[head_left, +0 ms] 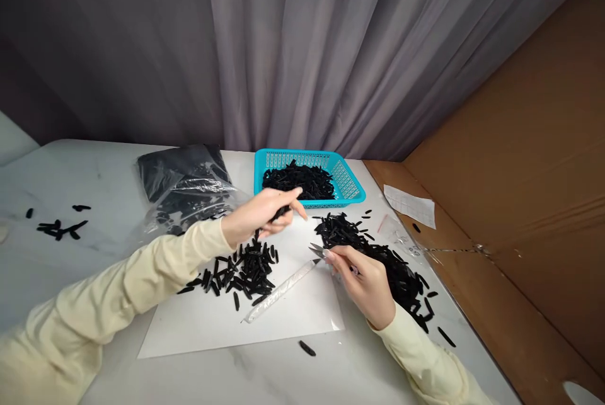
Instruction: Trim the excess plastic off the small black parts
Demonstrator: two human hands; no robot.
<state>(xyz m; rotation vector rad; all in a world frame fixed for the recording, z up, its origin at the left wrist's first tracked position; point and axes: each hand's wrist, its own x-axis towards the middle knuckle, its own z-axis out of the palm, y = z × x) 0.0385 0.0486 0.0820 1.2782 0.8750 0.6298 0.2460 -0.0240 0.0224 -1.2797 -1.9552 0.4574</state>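
My left hand [267, 211] is raised in front of the basket's near rim, fingers curled around a few small black pieces [282, 211]; it is slightly blurred. My right hand [366, 279] grips small pointed scissors [317, 250], whose blades point left and look slightly apart. Under the left hand, a loose pile of short black strips [255, 269] lies on a white sheet [189, 329]. A larger heap of similar black strips [401, 279] spreads behind and beside the right hand. Between the hands lies a pen-like tool in clear wrapping [283, 291], near the scissor tips.
A turquoise basket [357, 194] holding many black strips stands at the back. Left of it lies a clear plastic bag [184, 178] with dark contents. Stray strips [61, 228] lie far left. Paper [410, 205] and a cardboard wall [520, 203] are at right; a grey curtain [302, 46] hangs behind.
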